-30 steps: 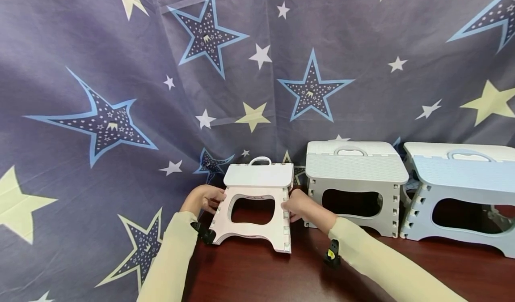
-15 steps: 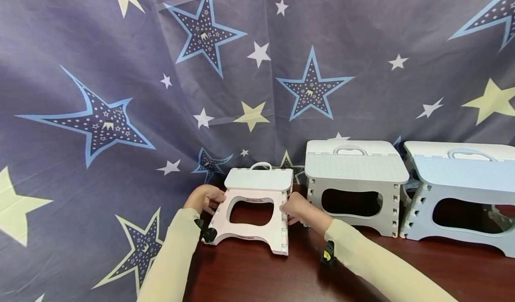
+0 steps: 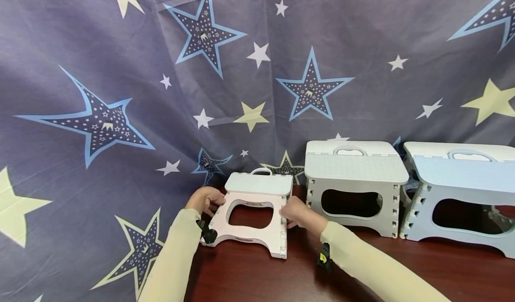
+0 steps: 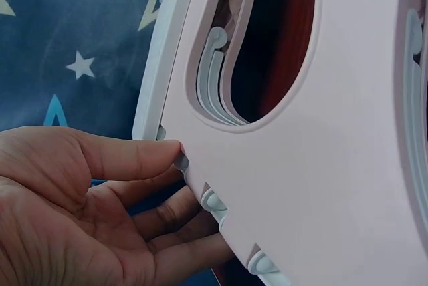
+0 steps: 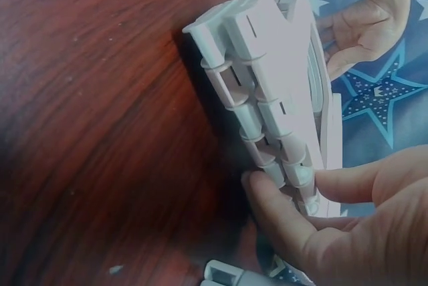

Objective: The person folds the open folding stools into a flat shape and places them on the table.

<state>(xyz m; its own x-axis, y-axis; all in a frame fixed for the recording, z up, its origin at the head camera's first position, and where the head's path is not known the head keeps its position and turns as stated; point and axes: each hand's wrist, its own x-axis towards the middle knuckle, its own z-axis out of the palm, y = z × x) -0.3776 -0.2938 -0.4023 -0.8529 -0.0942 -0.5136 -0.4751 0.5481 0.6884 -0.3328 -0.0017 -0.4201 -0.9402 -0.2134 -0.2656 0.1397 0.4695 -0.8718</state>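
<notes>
Pink folding stool (image 3: 257, 233), one: was pinched at opposite edges between thumb and fingers of left hand (image 3: 206, 200) and right hand (image 3: 297, 212); was positioned left of grey folding stool (image 3: 356, 170) on desk (image 3: 241, 279).

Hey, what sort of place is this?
Probably a staged indoor corner: purplish star-printed fabric hangs behind a reddish wood-grain surface, with a pink-and-white plastic folding stool, a grey plastic stool and a blue plastic stool.

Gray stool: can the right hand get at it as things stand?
Probably yes, if freed: the right hand pinches the edge of the pink stool, but the gray stool stands close beside that hand, with nothing seen between them.
</notes>
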